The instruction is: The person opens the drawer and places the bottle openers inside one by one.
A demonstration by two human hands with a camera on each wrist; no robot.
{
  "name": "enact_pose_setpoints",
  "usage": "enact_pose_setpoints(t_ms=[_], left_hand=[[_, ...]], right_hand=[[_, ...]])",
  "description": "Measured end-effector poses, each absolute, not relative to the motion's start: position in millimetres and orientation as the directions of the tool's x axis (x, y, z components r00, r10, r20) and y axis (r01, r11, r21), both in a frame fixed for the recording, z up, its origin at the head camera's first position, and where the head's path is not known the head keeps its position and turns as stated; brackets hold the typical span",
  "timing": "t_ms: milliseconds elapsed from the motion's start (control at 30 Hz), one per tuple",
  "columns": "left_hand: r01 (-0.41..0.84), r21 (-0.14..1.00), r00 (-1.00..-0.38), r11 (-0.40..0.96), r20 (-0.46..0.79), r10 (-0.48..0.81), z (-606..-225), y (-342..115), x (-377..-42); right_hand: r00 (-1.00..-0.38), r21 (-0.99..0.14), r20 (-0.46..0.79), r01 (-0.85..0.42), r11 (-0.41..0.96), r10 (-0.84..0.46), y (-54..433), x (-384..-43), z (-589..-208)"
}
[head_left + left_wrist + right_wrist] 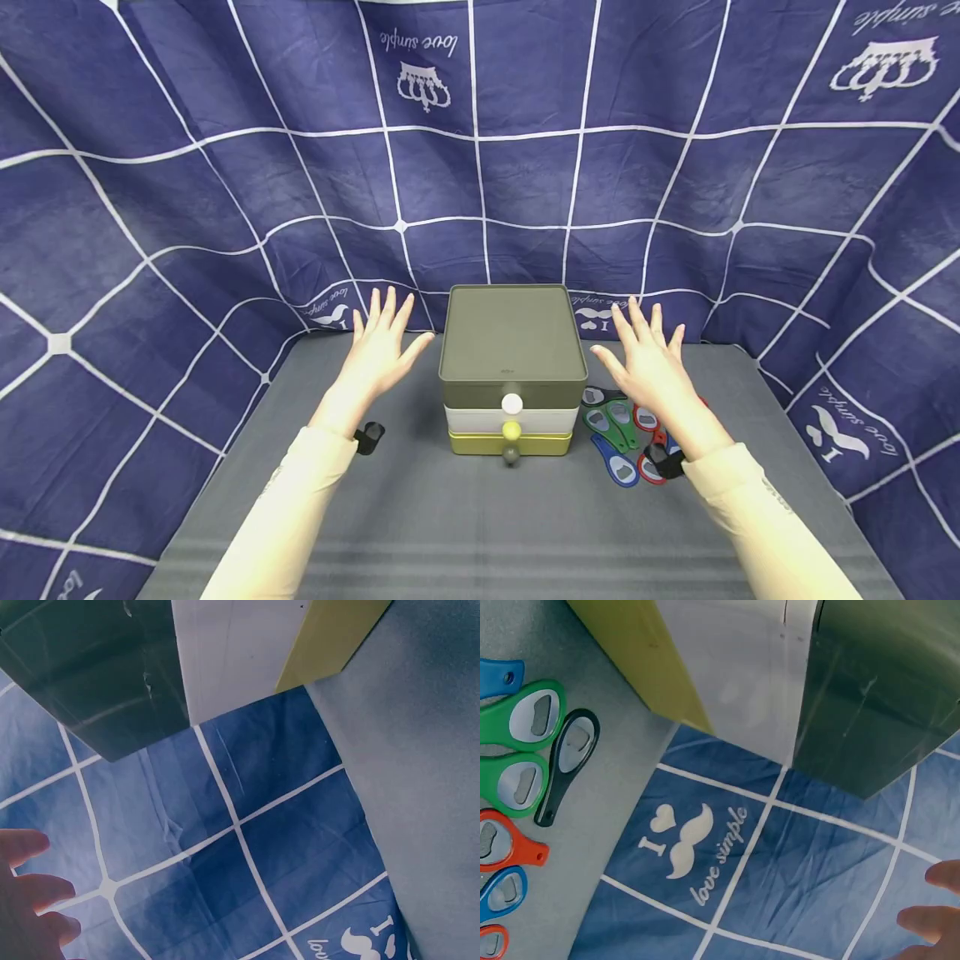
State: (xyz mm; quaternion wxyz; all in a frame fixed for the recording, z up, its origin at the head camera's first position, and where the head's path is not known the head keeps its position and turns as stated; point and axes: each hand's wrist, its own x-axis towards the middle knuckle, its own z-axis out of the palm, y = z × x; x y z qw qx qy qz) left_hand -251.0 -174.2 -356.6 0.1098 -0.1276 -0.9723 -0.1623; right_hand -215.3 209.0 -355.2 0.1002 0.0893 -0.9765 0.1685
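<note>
A stacked drawer box (513, 333) stands mid-table, with a dark green top tier, a white tier and a yellow tier, each fronted by a round knob (512, 404). To its left my left hand (378, 346) hovers with fingers spread, holding nothing. On the other side my right hand (647, 360) is likewise spread and bare, above several bottle openers (611, 423). These are green, blue, red and black with metal inserts; the black bottle opener (575, 754) lies nearest the box in the right wrist view. My right forearm hides part of the pile.
The grey tabletop (480, 533) runs in front of the box. A dark blue curtain (525, 183) with white grid lines hangs behind and along both sides. Each wrist wears a small black camera mount (369, 437).
</note>
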Motion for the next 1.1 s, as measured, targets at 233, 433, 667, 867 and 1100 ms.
enact_pose_setpoints(t_ms=[233, 433, 667, 867, 1100], left_hand=[[0.312, 0.275, -0.934, 0.910, 0.263, 0.241, -355, -173, -247], [0.339, 0.266, -0.924, 0.902, 0.274, 0.267, -354, -170, -241], [0.382, 0.256, -0.905, 0.888, 0.297, 0.304, -350, -166, -234], [0.397, 0.247, -0.899, 0.884, 0.298, 0.321, -349, -164, -228], [0.424, 0.228, -0.885, 0.876, 0.309, 0.347, -350, -163, -223]], right_hand=[[-0.953, -0.298, 0.246, -0.248, 0.922, -0.176, 202, -208, -357], [-0.937, -0.293, 0.276, -0.294, 0.910, -0.215, 193, -201, -356], [-0.922, -0.289, 0.295, -0.337, 0.896, -0.252, 182, -192, -354], [-0.900, -0.278, 0.322, -0.387, 0.879, -0.294, 173, -184, -353], [-0.869, -0.275, 0.365, -0.445, 0.853, -0.335, 163, -172, -356]])
